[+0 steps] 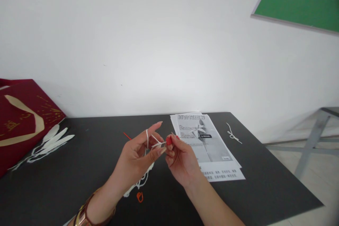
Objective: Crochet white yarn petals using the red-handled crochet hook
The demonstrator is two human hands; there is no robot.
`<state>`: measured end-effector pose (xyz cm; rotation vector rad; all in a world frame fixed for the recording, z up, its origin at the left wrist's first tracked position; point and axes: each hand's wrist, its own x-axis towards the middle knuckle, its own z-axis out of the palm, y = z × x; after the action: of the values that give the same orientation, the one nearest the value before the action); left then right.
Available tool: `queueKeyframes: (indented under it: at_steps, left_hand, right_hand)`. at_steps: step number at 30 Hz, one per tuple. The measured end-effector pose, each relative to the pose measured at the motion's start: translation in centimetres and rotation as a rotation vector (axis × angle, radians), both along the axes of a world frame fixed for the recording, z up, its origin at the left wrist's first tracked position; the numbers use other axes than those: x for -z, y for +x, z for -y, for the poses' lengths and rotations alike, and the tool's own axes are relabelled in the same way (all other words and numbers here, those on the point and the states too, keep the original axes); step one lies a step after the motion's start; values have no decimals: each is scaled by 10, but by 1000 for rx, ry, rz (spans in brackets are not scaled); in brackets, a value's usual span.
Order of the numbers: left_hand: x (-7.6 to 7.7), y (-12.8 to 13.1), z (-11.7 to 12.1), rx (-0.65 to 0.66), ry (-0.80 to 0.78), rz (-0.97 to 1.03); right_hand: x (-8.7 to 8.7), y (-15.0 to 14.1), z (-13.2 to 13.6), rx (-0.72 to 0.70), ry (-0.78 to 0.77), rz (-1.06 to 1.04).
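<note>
My left hand (139, 153) pinches white yarn (147, 137) between thumb and fingers, and a strand loops round its raised index finger. Opposite it, my right hand (182, 159) grips a crochet hook (168, 141) by its red handle. The metal shaft points left into the yarn at my left fingertips; the stitch there is too small to make out. Below my left hand, more loose yarn (142, 180) trails onto the table. An orange stitch marker (140, 197) lies near that yarn. Behind my left hand a thin red stick (127, 136) is partly hidden.
Printed sheets (219, 159) with a flower picture lie right of my hands on the black table (92, 141). Farther right is a knotted bit of white yarn (232, 135). White petal-shaped pieces (57, 139) rest at left beside a dark red gift bag (50, 107). A wall stands behind.
</note>
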<state>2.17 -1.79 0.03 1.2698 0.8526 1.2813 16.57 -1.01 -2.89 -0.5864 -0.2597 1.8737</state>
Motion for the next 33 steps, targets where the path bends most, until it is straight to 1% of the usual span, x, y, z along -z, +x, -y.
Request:
queueKeyframes:
  at_steps: [2,4,7,9,12,15,17,19,23,26,29,33]
  left_hand:
    - [0,-2,0,-28,7,-23]
    - [0,-3,0,-23,-26,-28]
    - [0,-4,2,27,-99,29]
    - [0,-4,3,62,-111,78]
    - [3,-3,5,76,-45,86]
    - [5,-1,7,40,48,49]
    - [6,1,8,11,76,42]
    - [5,2,9,-2,75,44]
    - [3,0,9,23,34,24]
    - [1,-3,8,36,2,-12]
    - [-2,-4,10,37,-18,-53]
    - [-5,-4,12,52,-22,-88]
  right_hand:
    - [1,0,-1,-8,-2,-24]
    - [2,1,-2,-29,-6,-43]
    - [5,0,-2,-69,-25,-63]
    - [6,-1,-2,-96,-37,-75]
    - [9,-2,-2,-117,-47,-92]
    - [9,-2,-1,-106,-41,-102]
    - [10,-2,0,-98,-33,-105]
    - [9,-2,0,-103,-28,-103]
    - [8,-2,0,-122,2,-96]
    - [6,-3,1,-82,22,-94]
    - [4,-3,1,-15,90,-48]
    - [-1,4,-1,36,265,100]
